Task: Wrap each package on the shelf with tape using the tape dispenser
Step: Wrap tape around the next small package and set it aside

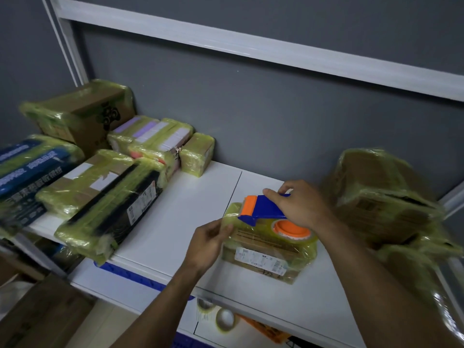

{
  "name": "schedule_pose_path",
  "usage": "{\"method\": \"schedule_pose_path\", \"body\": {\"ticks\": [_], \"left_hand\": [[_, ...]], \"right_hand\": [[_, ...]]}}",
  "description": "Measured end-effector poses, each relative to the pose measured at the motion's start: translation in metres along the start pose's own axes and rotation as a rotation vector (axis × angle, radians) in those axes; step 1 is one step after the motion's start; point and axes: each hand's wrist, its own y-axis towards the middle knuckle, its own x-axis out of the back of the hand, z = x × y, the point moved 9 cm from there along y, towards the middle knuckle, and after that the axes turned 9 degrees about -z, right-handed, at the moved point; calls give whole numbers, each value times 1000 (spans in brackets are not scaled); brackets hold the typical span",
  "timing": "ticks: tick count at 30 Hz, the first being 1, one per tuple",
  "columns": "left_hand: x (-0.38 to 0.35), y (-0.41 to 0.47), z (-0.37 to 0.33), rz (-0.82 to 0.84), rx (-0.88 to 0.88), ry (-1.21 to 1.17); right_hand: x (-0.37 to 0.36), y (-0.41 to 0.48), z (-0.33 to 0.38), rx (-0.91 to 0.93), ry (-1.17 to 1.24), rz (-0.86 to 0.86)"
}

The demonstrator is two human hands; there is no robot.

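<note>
A flat cardboard package [263, 257] with a white label lies on the white shelf [175, 222], partly covered in yellowish tape. On top of it sits a blue and orange tape dispenser [261, 207] carrying a clear tape roll with an orange core [292, 228]. My right hand [298, 204] grips the dispenser's handle from the right. My left hand [211, 241] holds the package's left edge, fingers curled on the taped corner.
Several tape-wrapped packages [100, 172] are piled on the shelf's left side. More wrapped boxes [381, 197] stack at the right. Spare tape rolls [223, 320] lie on the lower shelf. A grey wall [251, 109] stands behind, with a white shelf beam [251, 49] above.
</note>
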Motion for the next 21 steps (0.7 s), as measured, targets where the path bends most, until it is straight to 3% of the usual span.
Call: {"method": "schedule_pose_path", "body": {"ticks": [3,12,17,21], "left_hand": [[11,12,-9,-69,-62,61],[78,33,-17,-175,-239,108],[90,30,-18,-186,-327,280],[93,33,-21,-164,-373,666]], "right_hand": [[4,2,11,-9,-6,-41],[-34,-11,47,-21,363,258],[-35,-4,55,-100,490,140],[-39,-1,59,-115,521,169]]}}
